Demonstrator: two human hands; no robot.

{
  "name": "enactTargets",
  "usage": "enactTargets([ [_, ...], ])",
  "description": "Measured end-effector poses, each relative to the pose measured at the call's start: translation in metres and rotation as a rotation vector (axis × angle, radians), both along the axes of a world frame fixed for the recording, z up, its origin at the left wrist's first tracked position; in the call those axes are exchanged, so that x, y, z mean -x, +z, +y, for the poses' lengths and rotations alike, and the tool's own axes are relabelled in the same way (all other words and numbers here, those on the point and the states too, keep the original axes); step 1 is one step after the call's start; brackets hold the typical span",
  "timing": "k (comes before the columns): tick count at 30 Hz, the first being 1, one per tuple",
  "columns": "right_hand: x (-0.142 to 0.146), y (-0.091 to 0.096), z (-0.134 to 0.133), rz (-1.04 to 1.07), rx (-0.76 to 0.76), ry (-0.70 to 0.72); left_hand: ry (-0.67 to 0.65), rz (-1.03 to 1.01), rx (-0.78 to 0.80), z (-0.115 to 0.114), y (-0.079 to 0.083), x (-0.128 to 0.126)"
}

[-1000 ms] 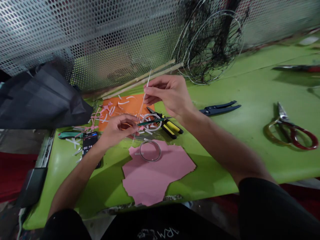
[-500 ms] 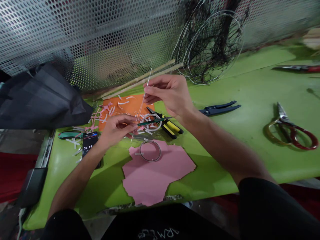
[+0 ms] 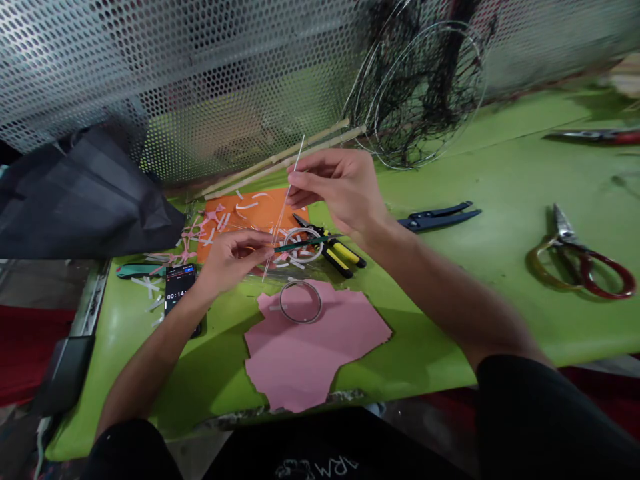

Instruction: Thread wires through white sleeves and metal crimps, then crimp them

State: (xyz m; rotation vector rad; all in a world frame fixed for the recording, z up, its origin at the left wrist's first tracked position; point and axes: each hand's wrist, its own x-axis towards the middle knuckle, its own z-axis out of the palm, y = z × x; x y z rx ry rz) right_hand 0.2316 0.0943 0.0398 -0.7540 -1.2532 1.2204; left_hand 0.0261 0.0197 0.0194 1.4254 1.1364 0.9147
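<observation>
Between thumb and fingers of my right hand (image 3: 337,187) is the upper part of a thin white strip (image 3: 296,165), held slanting above the table. My left hand (image 3: 243,257) is closed lower down, where the strip passes its fingertips. A slim dark green pointed tool (image 3: 305,243) sticks out to the right from those same fingers; its exact kind I cannot make out. Behind it lie a clear tape roll (image 3: 320,252) and yellow-and-black pliers (image 3: 345,257). Nearer me, a second roll or ring (image 3: 301,321) rests on a pink cut sheet (image 3: 315,360).
White scraps lie over an orange sheet (image 3: 275,201). A phone (image 3: 173,283) and a green-handled cutter (image 3: 137,270) are on the left. To the right are dark blue pliers (image 3: 440,217) and red-handled scissors (image 3: 575,260). Black netting with wire hoops (image 3: 425,93) leans on the perforated panel (image 3: 250,80).
</observation>
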Motion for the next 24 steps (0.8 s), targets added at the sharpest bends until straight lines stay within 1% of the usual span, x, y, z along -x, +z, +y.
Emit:
enactTargets([
  [5,0.000,-0.001,0.000,-0.011,-0.002,-0.009,0.013,0.017,-0.008,0.000,0.000,0.000],
  [15,0.000,0.001,-0.003,-0.027,-0.007,-0.016,0.023,0.043,-0.051,0.002,-0.006,0.004],
  [24,0.000,0.008,-0.010,-0.035,-0.032,-0.026,0.019,0.042,-0.050,0.002,-0.003,0.005],
])
